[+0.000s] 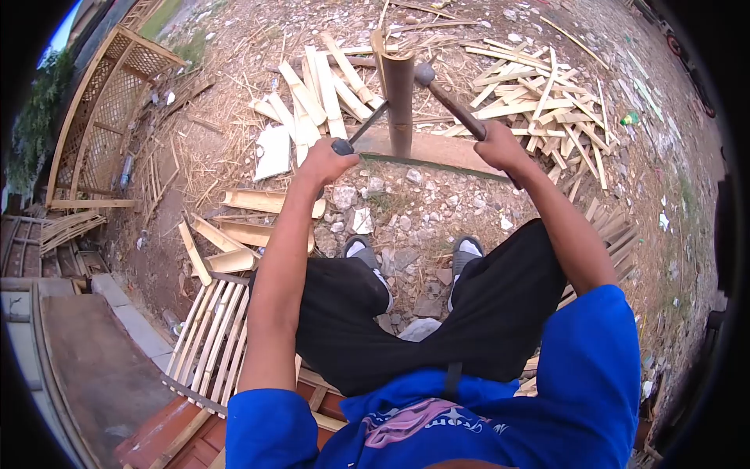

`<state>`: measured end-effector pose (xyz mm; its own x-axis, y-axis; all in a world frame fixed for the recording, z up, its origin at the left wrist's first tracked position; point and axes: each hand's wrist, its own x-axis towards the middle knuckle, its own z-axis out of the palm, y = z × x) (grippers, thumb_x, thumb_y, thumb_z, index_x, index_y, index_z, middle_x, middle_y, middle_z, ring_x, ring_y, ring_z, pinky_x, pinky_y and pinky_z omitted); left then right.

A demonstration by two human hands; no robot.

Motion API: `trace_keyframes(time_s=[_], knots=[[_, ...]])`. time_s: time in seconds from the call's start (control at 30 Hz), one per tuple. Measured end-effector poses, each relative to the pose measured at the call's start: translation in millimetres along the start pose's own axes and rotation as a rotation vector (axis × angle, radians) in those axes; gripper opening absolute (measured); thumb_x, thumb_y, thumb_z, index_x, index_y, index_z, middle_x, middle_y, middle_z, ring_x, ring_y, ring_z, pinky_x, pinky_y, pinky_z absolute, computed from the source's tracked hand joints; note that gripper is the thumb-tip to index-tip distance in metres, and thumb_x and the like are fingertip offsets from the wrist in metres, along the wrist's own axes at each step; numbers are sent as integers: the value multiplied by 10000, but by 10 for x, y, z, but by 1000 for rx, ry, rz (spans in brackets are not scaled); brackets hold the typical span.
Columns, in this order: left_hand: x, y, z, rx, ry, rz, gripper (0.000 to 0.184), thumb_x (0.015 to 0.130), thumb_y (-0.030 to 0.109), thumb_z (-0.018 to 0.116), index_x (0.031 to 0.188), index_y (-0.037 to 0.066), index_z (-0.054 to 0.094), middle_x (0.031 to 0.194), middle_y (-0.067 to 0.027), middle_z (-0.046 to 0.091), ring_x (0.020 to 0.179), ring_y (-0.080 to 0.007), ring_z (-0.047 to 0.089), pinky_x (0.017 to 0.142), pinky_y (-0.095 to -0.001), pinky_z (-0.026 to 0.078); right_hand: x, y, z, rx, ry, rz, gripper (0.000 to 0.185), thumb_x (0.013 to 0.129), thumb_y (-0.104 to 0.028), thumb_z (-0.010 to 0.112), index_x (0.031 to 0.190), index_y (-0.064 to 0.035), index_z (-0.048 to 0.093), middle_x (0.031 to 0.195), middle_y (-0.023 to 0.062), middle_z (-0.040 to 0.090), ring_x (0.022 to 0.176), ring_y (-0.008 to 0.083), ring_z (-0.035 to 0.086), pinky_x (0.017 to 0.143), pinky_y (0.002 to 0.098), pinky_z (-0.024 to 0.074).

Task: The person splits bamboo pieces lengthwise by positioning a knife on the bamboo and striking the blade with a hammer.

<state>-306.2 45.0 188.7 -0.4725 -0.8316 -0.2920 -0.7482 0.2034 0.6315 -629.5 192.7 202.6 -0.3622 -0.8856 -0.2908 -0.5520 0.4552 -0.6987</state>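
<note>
A split length of bamboo (400, 109) stands upright on a wooden plank (449, 154) on the ground in front of me. My left hand (324, 162) is wrapped round the dark handle of a knife (370, 123), whose blade slants up to the bamboo's left side. Whether the blade cuts into the bamboo or only touches it, I cannot tell. On the other side, my right hand (502, 148) grips a hammer (457, 111) by its long wooden handle. The hammer's rounded grey head is raised just right of the bamboo's top.
Split bamboo strips (539, 102) are heaped at the far right, with wider pieces (316, 90) at the far left. Curved bamboo halves (254, 203) lie left of my feet. A slatted seat (211, 336) is beside me; a lattice frame (101, 117) stands farther left. Stones cover the ground.
</note>
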Motion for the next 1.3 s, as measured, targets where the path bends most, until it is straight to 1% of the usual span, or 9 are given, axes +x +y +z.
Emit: trace_keyframes(time_s=[0.07, 0.1, 0.43, 0.53, 0.8, 1.0, 1.1, 1.23, 1.3], knots=[[37, 0, -65, 17, 10, 4, 369, 707, 314, 718, 897, -1, 692, 740, -115, 673, 686, -205, 622, 675, -347, 499, 16, 112, 4, -37, -14, -86, 261, 755, -117, 622, 956, 50, 634, 735, 161, 641, 674, 235, 635, 629, 365, 486], [18, 23, -59, 21, 14, 14, 368, 709, 313, 718, 897, -1, 692, 739, -114, 673, 684, -203, 623, 674, -347, 499, -54, 7, 25, 40, -10, -134, 164, 805, -116, 665, 819, -41, 520, 608, -13, 476, 497, 99, 451, 460, 307, 364], [23, -28, 28, -21, -5, -11, 344, 711, 296, 740, 876, -3, 699, 750, -109, 680, 682, -206, 629, 674, -340, 503, 83, 13, -69, -145, 50, -70, 293, 753, -120, 569, 1006, 16, 631, 780, 182, 648, 738, 292, 674, 730, 434, 528], [72, -3, 9, -25, -20, -37, 362, 708, 306, 752, 876, -10, 700, 741, -114, 682, 681, -214, 632, 679, -348, 504, -34, -62, -59, 38, 13, 35, 206, 768, -125, 637, 914, 16, 599, 654, 91, 581, 589, 194, 592, 556, 371, 459], [45, -10, 114, -39, -30, -19, 338, 720, 294, 740, 849, -14, 687, 687, -90, 651, 627, -183, 591, 632, -338, 483, -154, -464, -244, 252, 243, -169, 189, 786, -148, 606, 830, 29, 559, 713, 145, 607, 688, 259, 619, 670, 397, 465], [120, -62, 111, -135, -19, -85, 326, 722, 291, 732, 840, -9, 682, 676, -79, 641, 609, -173, 575, 611, -333, 475, 109, 289, -82, -107, -89, 170, 276, 743, -173, 677, 940, 16, 638, 771, 180, 661, 710, 256, 662, 629, 411, 513], [116, -121, 108, -109, -20, -74, 335, 718, 294, 736, 860, -5, 688, 688, -84, 654, 618, -172, 586, 621, -336, 484, 300, 798, 44, -246, -137, -101, 309, 771, -172, 714, 999, 22, 641, 664, 80, 591, 546, 165, 557, 496, 344, 440], [71, -18, 165, -78, 46, 47, 213, 757, 212, 699, 807, 13, 643, 620, -29, 582, 536, -114, 527, 517, -300, 425, 75, 444, -129, 17, -148, 148, 445, 763, -318, 741, 1098, -38, 652, 885, 193, 693, 770, 350, 675, 689, 438, 509], [107, -51, 168, -100, 19, -7, 219, 757, 212, 695, 824, 8, 653, 620, -31, 585, 534, -118, 531, 515, -302, 427, 68, 382, -119, -88, 132, -45, 411, 793, -343, 720, 1070, -49, 645, 880, 198, 690, 786, 386, 668, 710, 462, 500]])
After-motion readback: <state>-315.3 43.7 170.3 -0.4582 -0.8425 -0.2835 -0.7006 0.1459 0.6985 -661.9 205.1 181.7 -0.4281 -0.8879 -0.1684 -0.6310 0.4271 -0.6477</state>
